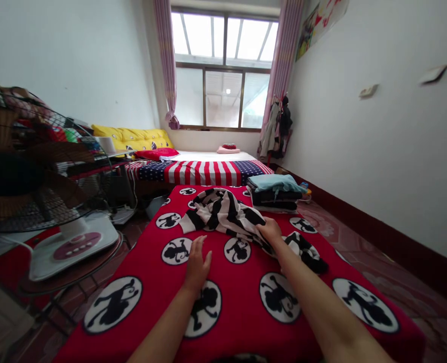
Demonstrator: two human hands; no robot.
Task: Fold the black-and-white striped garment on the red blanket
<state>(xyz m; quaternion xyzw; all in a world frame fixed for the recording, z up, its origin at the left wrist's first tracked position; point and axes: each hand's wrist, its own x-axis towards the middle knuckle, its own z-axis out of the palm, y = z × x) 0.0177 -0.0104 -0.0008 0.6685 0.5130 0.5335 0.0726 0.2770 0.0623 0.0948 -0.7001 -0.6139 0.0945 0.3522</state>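
Observation:
A crumpled black-and-white striped garment (223, 212) lies on a red blanket with round monkey prints (242, 302). My right hand (270, 231) rests on the garment's near right part, fingers curled onto the cloth. My left hand (196, 262) hovers flat over the red blanket just short of the garment, fingers stretched out and holding nothing.
A stack of folded clothes (276, 194) sits at the blanket's far right. Beyond is a bed with a stars-and-stripes cover (204, 171). An electric fan (26, 166) stands at the left, the wall (378, 151) at the right.

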